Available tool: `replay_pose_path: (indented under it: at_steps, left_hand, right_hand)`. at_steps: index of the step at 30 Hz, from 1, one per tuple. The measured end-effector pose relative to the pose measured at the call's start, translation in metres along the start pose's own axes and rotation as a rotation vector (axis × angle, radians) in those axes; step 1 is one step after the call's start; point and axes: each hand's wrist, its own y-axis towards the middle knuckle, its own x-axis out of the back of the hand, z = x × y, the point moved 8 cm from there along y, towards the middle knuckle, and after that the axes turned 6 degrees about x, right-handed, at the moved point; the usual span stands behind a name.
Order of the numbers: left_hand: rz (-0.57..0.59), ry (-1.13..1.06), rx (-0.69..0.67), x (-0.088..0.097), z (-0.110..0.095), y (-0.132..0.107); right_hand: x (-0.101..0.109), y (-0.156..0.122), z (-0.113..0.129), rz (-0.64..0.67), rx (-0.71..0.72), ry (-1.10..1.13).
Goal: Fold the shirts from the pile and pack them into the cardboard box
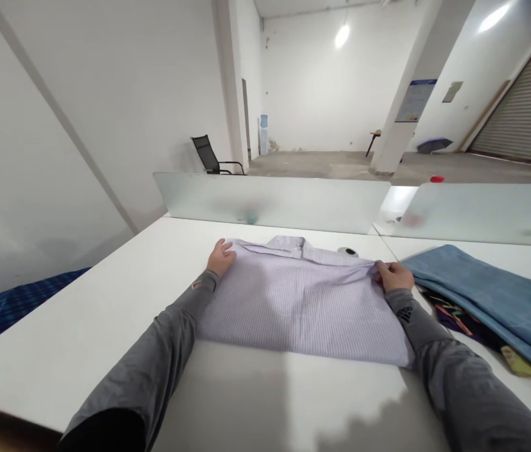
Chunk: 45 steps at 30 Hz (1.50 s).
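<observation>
A pale lilac striped shirt (289,301) lies folded on the white table (119,314), its collar toward the far side and its folded edge toward me. My left hand (221,257) is at the shirt's far left corner, fingers bent and closed on the cloth there. At the far right corner, my right hand (393,276) pinches the fabric between thumb and fingers. The cloth pulls into creases near that pinch. Both forearms are in grey sleeves, lying along the two sides of the shirt.
Folded blue jeans (486,289) lie at the right on top of other dark clothing. A small round white object (348,252) sits just behind the shirt. Frosted dividers (294,201) run along the table's far edge. A black chair (209,157) stands beyond them.
</observation>
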Motion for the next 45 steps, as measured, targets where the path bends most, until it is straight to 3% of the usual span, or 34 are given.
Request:
replay_pose_path:
  at_steps: [3,5,8,10,12,15,17,19,21,24,28,33,37,40,45]
  left_hand:
    - [-0.033,0.164,0.019,-0.003,0.006,0.003]
    - [-0.041,0.269,0.006,-0.003,0.003,0.003]
    - [-0.019,0.401,-0.074,-0.011,-0.014,-0.004]
    - [0.054,0.456,-0.169,-0.028,-0.029,-0.018]
    - [0.280,0.533,-0.373,-0.066,-0.045,-0.043]
    - [0.636,0.662,-0.745,-0.127,-0.056,-0.092]
    - [0.666,0.727,-0.840,-0.149,-0.057,-0.100]
    - [0.589,0.820,-0.793,-0.158,-0.053,-0.084]
    - [0.479,0.952,-0.634,-0.155,-0.043,-0.053]
    - [0.297,1.100,-0.330,-0.133,-0.024,-0.010]
    - [0.171,1.147,-0.233,-0.115,-0.013,0.008]
    - [0.166,1.166,-0.243,-0.110,-0.009,-0.002]
    - [0.275,1.162,-0.277,-0.101,-0.003,-0.024]
    - [0.346,1.170,-0.327,-0.090,0.001,-0.048]
    - [0.434,1.150,-0.436,-0.073,0.006,-0.086]
  right_hand:
    - [-0.011,0.007,0.007,0.171,-0.004,-0.378]
    - [-0.018,0.013,0.014,0.254,0.007,-0.453]
    - [-0.017,0.026,0.026,0.260,-0.005,-0.477]
    - [-0.014,0.033,0.038,0.247,-0.004,-0.496]
    - [-0.012,0.030,0.055,0.208,0.045,-0.510]
    - [-0.022,-0.004,0.090,0.185,0.265,-0.498]
    - [-0.049,-0.046,0.113,0.356,0.546,-0.458]
    - [-0.079,-0.091,0.123,0.586,0.795,-0.458]
    - [-0.099,-0.107,0.116,0.683,0.850,-0.548]
    - [-0.111,-0.079,0.097,0.631,0.654,-0.687]
    - [-0.123,-0.047,0.090,0.622,0.501,-0.744]
    - [-0.123,-0.055,0.089,0.614,0.481,-0.754]
    - [-0.105,-0.081,0.077,0.690,0.502,-0.756]
    - [-0.080,-0.116,0.078,0.717,0.524,-0.758]
    - [-0.022,-0.203,0.093,0.633,0.524,-0.764]
